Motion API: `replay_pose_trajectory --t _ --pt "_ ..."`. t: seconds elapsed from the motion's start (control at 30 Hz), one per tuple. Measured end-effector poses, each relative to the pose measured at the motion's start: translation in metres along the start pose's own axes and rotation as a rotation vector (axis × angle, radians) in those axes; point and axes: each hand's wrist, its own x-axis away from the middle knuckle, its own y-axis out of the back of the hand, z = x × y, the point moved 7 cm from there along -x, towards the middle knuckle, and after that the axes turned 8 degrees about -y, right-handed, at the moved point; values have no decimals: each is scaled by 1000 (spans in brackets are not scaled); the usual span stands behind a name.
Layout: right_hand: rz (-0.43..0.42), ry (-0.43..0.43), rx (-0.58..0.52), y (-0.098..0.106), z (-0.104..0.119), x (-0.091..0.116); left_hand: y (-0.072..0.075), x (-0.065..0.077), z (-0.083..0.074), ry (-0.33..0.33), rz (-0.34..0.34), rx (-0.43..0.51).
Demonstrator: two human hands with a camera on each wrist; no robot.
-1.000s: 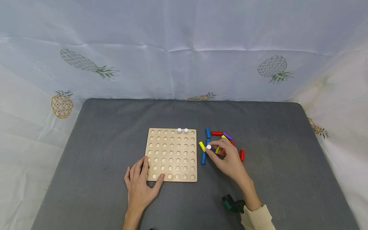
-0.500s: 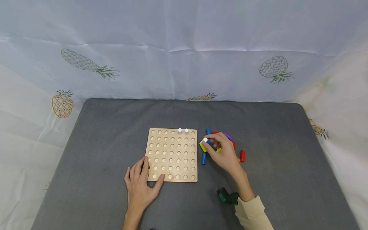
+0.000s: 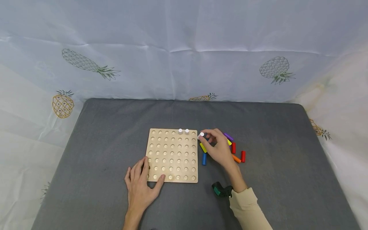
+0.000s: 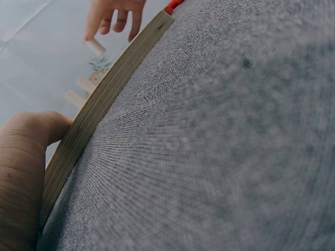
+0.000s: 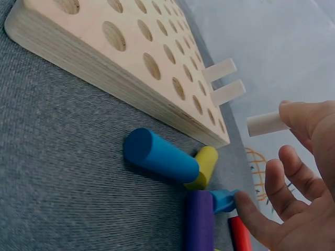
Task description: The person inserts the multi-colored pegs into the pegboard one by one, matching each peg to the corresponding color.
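Note:
A square wooden pegboard (image 3: 175, 157) with rows of round holes lies on the grey table. My left hand (image 3: 139, 188) rests at its near left corner, fingers along the left side and thumb on the near edge. Two white pegs (image 3: 180, 131) stand upright in the board's far row, toward the right. Between thumb and index finger my right hand (image 3: 219, 148) pinches a third white peg (image 5: 264, 124), just off the board's far right corner. In the right wrist view this peg is raised above the board's surface, and the other fingers spread below it.
Loose pegs lie right of the board: blue (image 3: 204, 159), yellow (image 3: 203, 147), red (image 3: 243, 156), orange (image 3: 236, 158) and purple (image 3: 228, 137). The right hand hides some of them. A patterned white cloth (image 3: 181, 73) hangs behind the table's far edge.
My right hand has carried the white peg up and left, from over the loose pegs to near the board's far right corner. The left hand has stayed in place.

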Motion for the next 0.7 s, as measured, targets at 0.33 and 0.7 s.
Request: replay_pose_trajectory --t 0.33,0.7 --pt "17 -35 -15 -7 -5 -7 -1 0 0 -7 -10 -4" --pt "23 -35 -19 -17 -9 -17 -1 0 1 -3 -4 -3"
